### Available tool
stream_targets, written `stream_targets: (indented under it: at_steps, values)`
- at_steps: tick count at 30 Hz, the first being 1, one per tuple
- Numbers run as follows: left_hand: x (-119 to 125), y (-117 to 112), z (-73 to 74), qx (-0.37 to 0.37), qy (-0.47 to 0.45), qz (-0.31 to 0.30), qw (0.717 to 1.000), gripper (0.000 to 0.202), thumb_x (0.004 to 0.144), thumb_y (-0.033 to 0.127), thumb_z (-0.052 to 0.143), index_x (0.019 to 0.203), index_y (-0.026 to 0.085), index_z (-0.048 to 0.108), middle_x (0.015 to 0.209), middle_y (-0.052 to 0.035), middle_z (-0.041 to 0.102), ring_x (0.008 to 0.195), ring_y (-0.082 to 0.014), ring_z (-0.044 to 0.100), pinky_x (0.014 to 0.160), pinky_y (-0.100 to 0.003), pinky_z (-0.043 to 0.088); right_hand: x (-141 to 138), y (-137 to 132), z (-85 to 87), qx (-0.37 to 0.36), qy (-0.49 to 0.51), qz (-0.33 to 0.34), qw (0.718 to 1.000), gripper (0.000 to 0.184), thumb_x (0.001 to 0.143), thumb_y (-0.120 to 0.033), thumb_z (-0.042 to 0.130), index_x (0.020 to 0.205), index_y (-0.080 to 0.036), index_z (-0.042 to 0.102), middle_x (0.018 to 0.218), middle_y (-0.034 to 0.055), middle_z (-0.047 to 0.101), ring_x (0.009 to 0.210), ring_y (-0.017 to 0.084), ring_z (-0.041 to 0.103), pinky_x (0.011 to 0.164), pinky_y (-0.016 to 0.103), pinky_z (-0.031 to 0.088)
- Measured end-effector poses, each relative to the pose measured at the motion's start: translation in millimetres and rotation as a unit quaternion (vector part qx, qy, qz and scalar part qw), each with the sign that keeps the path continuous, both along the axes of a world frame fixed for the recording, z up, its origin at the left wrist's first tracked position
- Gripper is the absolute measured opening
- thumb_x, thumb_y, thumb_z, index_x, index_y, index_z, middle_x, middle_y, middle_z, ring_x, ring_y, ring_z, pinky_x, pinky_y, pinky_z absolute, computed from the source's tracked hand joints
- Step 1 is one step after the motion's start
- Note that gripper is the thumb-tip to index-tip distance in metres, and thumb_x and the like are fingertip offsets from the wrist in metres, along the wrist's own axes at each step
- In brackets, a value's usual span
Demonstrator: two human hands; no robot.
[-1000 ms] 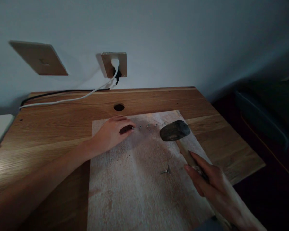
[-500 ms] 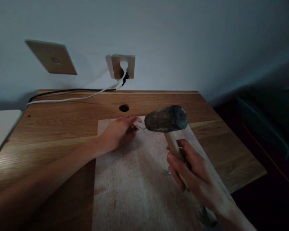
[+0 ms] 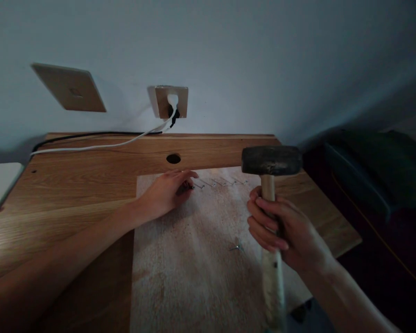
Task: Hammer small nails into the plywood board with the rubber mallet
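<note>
My right hand (image 3: pixel 280 226) is wrapped around the pale handle of a club hammer (image 3: pixel 272 162), held upright with its dark, blocky head above the board's right side. At the far left part of the pale wooden board (image 3: pixel 180 277), my left hand (image 3: pixel 169 192) rests with thumb and fingers pinched together. Between those fingertips a nail (image 3: pixel 193 187) shows only its small end; the rest of it is hidden. To the right of that hand, a row of several nails (image 3: pixel 224 184) stands in the board near its far edge. A few loose nails (image 3: pixel 237 247) lie farther down.
Under the board is a brown wooden tabletop (image 3: pixel 90 185) with a round hole (image 3: pixel 173 158) near the wall. A white cable (image 3: pixel 125 142) and a black one run to a wall socket (image 3: pixel 182 99). A dark green cushioned object (image 3: pixel 377 171) is at the right.
The hammer has moved up and to the right, its head now level and clear of the nail row. My left hand keeps its place on the board. The view has shifted slightly.
</note>
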State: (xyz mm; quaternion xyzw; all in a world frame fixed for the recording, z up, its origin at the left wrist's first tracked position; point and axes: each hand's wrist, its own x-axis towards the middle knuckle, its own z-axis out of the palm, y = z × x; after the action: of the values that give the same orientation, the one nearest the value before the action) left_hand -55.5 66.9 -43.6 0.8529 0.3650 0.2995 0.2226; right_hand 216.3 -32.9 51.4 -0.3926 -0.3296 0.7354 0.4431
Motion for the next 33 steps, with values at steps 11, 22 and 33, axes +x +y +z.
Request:
stream_targets:
  at_steps: [11,22,33]
  values:
    - [0.2,0.4,-0.5,-0.007,0.016,0.012,1.000,0.035,0.091,0.012,0.067,0.125,0.021,0.066,0.102,-0.0044,0.078,0.099,-0.0240,0.074,0.096,-0.042,0.059,5.0,22.3,30.7,0.006,-0.019,-0.051,0.999,0.012,0.085,-0.024,0.085,0.087,-0.015,0.077,0.056,-0.0114,0.043,0.040,0.002,0.028,0.042,0.013,0.045]
    - [1.1,-0.1,-1.3,-0.018,0.013,0.015,1.000,0.037,0.091,0.013,0.067,0.127,0.022,0.064,0.103,-0.0041,0.078,0.098,-0.0238,0.075,0.099,-0.043,0.059,2.9,28.7,28.8,-0.058,-0.039,0.017,0.997,0.030,0.080,-0.032,0.084,0.066,-0.019,0.061,0.055,-0.0099,0.042,0.041,0.004,0.022,0.030,0.012,0.033]
    - [5.6,-2.0,5.5,-0.020,0.010,0.027,0.999,0.038,0.088,0.011,0.068,0.124,0.022,0.065,0.100,-0.0034,0.078,0.094,-0.0236,0.076,0.094,-0.042,0.060,-6.9,50.3,20.4,0.146,-0.470,0.172,0.853,0.037,0.095,-0.047,0.067,0.068,-0.025,0.055,0.042,-0.0080,0.046,0.034,0.009,0.038,0.035,0.023,0.028]
